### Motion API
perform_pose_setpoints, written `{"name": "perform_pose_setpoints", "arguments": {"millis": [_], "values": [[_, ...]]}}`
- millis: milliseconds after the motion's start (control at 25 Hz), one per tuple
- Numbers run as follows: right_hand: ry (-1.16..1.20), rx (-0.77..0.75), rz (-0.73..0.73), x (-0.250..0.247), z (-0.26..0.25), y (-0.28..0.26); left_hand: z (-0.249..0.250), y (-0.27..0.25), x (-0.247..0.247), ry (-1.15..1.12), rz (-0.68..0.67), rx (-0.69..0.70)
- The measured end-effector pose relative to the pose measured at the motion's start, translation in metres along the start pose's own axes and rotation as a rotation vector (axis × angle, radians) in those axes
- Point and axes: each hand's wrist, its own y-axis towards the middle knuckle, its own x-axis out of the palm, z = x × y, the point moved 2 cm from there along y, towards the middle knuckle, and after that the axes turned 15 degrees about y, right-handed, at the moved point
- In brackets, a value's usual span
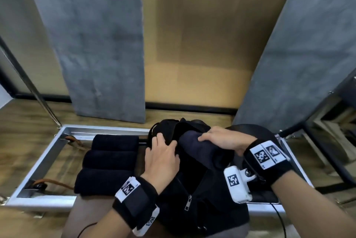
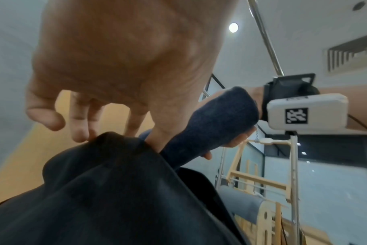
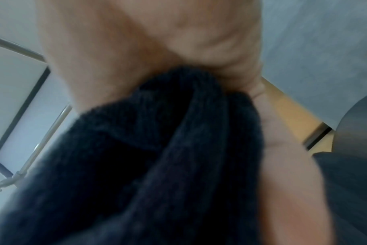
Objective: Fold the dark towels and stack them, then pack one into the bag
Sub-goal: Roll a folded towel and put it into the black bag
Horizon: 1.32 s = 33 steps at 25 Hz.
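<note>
A black zip bag stands open in front of me. My left hand holds the bag's left rim, fingers over the fabric edge and thumb behind it. My right hand grips a folded navy towel from above, the towel's lower end dipping into the bag's mouth. The left wrist view shows that towel slanting down behind the rim. In the right wrist view the towel fills the frame under the palm. Three folded dark towels lie side by side to the left of the bag.
The towels and bag sit on a padded platform within a silver metal frame with brown straps. A slanted metal pole rises at left. A black round object lies behind my right hand. Grey wall panels stand behind.
</note>
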Motion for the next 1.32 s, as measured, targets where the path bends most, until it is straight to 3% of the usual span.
{"name": "perform_pose_setpoints", "arguments": {"millis": [200,440,640,720,800,920,1040,1120,1200,1320], "values": [[-0.126,0.066,-0.117,0.036,0.014,0.052,0.000,0.009,-0.007,-0.115,-0.122,-0.034],[0.083,-0.090,0.049,0.081,0.008,0.121,-0.005,0.014,-0.012,-0.238,-0.242,0.059],[-0.086,0.075,0.095,0.103,0.016,0.155,-0.012,0.014,-0.014,-0.263,-0.179,0.096],[0.017,0.147,0.157,0.104,0.018,0.163,-0.015,0.013,-0.008,-0.261,-0.158,0.112],[0.059,0.092,0.214,0.100,0.019,0.162,-0.017,0.013,-0.001,-0.265,-0.121,0.128],[-0.087,-0.019,0.072,0.084,0.012,0.141,-0.019,0.011,0.006,-0.331,-0.044,0.146],[-0.193,-0.028,0.106,0.062,-0.008,0.116,-0.023,0.006,0.008,-0.499,0.066,0.172],[-0.348,-0.026,0.078,0.043,-0.031,0.098,-0.036,0.003,0.011,-0.705,0.206,0.101],[-0.384,-0.048,0.009,0.030,-0.055,0.075,-0.059,-0.003,0.022,-0.888,0.340,-0.062],[-0.144,-0.246,0.049,0.049,-0.087,0.057,-0.112,-0.021,0.062,-1.012,0.438,-0.419]]}}
